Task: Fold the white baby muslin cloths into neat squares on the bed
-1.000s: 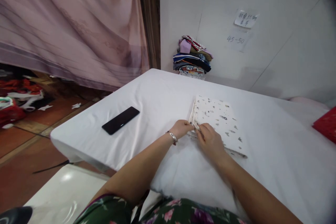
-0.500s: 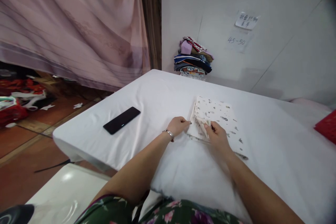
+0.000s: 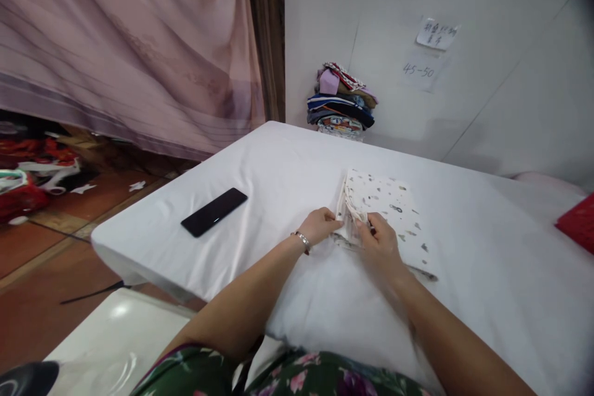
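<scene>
A white cloth (image 3: pixel 385 201) with small scattered prints lies folded on the white-covered table (image 3: pixel 288 161). My left hand (image 3: pixel 320 226) pinches the cloth's near left corner, low against the table. Just to the right, my right hand (image 3: pixel 381 241) grips the upper layers at the same end and keeps them slightly raised. A gap shows between the layers there. The fingertips of my right hand are partly hidden by the cloth and the hand itself. The far and right parts of the cloth lie flat.
A black phone (image 3: pixel 214 211) rests on the table's left side. Behind the far edge stands a stack of folded fabrics (image 3: pixel 342 102) against the wall. A red object (image 3: pixel 578 223) is at the right edge. A white stool or chair seat (image 3: pixel 120 334) stands at the lower left.
My left hand has shifted slightly right, further onto the cloth's corner. My right hand has moved a little left, and the lifted flap between the hands has changed shape.
</scene>
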The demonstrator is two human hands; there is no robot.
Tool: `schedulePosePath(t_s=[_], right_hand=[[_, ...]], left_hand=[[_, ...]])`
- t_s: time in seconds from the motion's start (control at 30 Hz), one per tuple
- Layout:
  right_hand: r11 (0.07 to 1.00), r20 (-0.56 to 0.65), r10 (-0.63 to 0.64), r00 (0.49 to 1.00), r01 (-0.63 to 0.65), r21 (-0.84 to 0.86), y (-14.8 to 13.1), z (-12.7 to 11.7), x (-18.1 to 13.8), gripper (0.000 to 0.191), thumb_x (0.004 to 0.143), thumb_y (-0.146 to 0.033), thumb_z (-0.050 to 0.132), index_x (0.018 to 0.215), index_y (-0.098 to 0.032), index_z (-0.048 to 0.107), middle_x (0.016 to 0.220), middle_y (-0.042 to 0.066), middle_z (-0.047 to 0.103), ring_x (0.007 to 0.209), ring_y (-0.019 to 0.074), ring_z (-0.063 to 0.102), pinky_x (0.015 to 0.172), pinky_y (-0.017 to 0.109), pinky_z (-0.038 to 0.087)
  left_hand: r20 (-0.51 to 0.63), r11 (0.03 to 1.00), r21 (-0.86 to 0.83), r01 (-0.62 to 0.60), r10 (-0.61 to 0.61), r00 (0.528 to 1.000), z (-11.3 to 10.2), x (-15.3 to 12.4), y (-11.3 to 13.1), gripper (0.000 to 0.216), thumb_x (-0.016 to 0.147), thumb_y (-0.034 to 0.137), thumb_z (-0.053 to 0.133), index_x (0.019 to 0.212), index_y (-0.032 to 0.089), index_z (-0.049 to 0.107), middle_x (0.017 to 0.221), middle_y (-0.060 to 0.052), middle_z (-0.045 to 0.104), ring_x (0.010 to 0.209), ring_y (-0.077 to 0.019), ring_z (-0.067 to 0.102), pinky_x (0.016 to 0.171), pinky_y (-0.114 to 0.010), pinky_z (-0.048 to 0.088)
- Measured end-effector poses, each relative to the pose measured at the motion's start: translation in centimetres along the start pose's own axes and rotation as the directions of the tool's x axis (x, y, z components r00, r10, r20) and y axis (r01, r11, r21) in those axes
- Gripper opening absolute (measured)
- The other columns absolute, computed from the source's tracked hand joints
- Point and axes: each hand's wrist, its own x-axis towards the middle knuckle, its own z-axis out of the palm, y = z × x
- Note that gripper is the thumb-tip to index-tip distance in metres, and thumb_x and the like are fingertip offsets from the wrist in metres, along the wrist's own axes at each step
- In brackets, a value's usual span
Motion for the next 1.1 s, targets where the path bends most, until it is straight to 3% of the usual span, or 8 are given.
schedulePosePath(t_s=[0.23, 0.4, 0.5, 0.63, 0.7, 0.83, 0.97, 1.1], right_hand=[[0.956, 0.157, -0.171, 0.973, 0.203, -0.211, -0.6, 1.0, -0.4, 0.014, 0.087, -0.025, 0.04, 0.085, -0.021, 0.053, 0.084, 0.003, 0.056, 0.079, 0.0163, 0.051, 0.067, 0.027, 0.038], [0.926, 0.206, -0.202, 0.958, 0.255, -0.277, -0.5, 1.0, -0.7, 0.021, 0.081, -0.031, 0.05, 0.099, -0.021, 0.053, 0.091, 0.005, 0.056, 0.084, 0.02, 0.052, 0.07, 0.03, 0.041], [0.923, 0.198, -0.2, 0.96, 0.252, -0.291, -0.6, 1.0, -0.7, 0.024, 0.08, -0.033, 0.051, 0.1, -0.021, 0.053, 0.092, 0.006, 0.056, 0.084, 0.0208, 0.052, 0.069, 0.031, 0.041], [0.962, 0.144, -0.113, 0.983, 0.144, -0.234, -0.6, 0.6, -0.2, 0.017, 0.083, -0.037, 0.047, 0.084, -0.021, 0.053, 0.08, 0.002, 0.055, 0.073, 0.0172, 0.051, 0.061, 0.028, 0.038], [0.978, 0.109, -0.056, 0.992, 0.077, -0.196, -0.2, 0.1, 0.2, 0.019, 0.084, -0.037, 0.046, 0.075, -0.021, 0.051, 0.073, 0.0, 0.052, 0.064, 0.0145, 0.048, 0.056, 0.026, 0.035], [0.989, 0.033, -0.03, 0.999, 0.035, -0.147, 0.7, -1.4, 1.2, 0.024, 0.082, -0.037, 0.048, 0.066, -0.021, 0.042, 0.062, -0.004, 0.044, 0.055, 0.0121, 0.04, 0.05, 0.025, 0.03], [0.97, 0.025, -0.14, 0.99, 0.142, -0.197, 0.5, -3.4, 2.1, 0.017, 0.084, -0.032, 0.046, 0.071, -0.021, 0.045, 0.07, -0.001, 0.048, 0.061, 0.0134, 0.044, 0.058, 0.026, 0.034], [0.894, 0.159, -0.25, 0.955, 0.291, -0.34, -0.4, -4.2, 2.9, 0.009, 0.085, -0.026, 0.044, 0.083, -0.021, 0.052, 0.084, 0.003, 0.055, 0.075, 0.017, 0.05, 0.064, 0.028, 0.036]], left_hand=[[0.068, 0.936, -0.336, 0.107, -0.089, 0.994, 0.4, -0.4, 1.1, 0.018, 0.071, 0.019, 0.062, 0.081, 0.015, 0.048, 0.059, 0.004, 0.054, 0.048, -0.0074, 0.052, 0.042, -0.016, 0.037], [0.117, 0.875, -0.457, 0.159, -0.117, 0.986, 0.4, -0.7, 1.4, 0.016, 0.073, 0.014, 0.058, 0.084, 0.015, 0.046, 0.055, 0.005, 0.053, 0.048, -0.0081, 0.054, 0.048, -0.019, 0.043], [0.13, 0.876, -0.459, 0.151, -0.101, 0.986, 0.1, -0.8, 1.5, 0.018, 0.071, 0.016, 0.061, 0.084, 0.015, 0.048, 0.058, 0.003, 0.055, 0.052, -0.008, 0.056, 0.05, -0.018, 0.041], [0.149, 0.893, -0.433, 0.118, -0.058, 0.987, -0.5, -0.6, 1.5, 0.015, 0.072, 0.022, 0.061, 0.083, 0.016, 0.053, 0.069, -0.001, 0.06, 0.061, -0.0085, 0.058, 0.05, -0.016, 0.037], [0.102, 0.934, -0.347, 0.08, -0.047, 0.994, -0.8, -0.4, 1.2, 0.012, 0.073, 0.023, 0.058, 0.082, 0.016, 0.055, 0.075, -0.002, 0.062, 0.063, -0.0095, 0.057, 0.051, -0.018, 0.038], [-0.081, 0.995, 0.103, -0.015, 0.024, 0.996, -0.8, -0.2, 0.4, 0.014, 0.072, 0.032, 0.059, 0.073, 0.018, 0.059, 0.074, -0.002, 0.064, 0.067, -0.0138, 0.057, 0.058, -0.023, 0.04], [-0.07, 0.911, 0.412, -0.039, 0.074, 0.995, 0.0, -0.6, 0.0, 0.029, 0.071, 0.048, 0.057, 0.069, 0.019, 0.06, 0.08, -0.004, 0.065, 0.076, -0.0193, 0.059, 0.063, -0.026, 0.04], [-0.066, 0.841, 0.538, -0.062, 0.116, 0.991, 0.9, -0.8, 0.0, 0.03, 0.07, 0.048, 0.057, 0.071, 0.019, 0.06, 0.086, -0.006, 0.064, 0.081, -0.0221, 0.059, 0.066, -0.028, 0.041]])
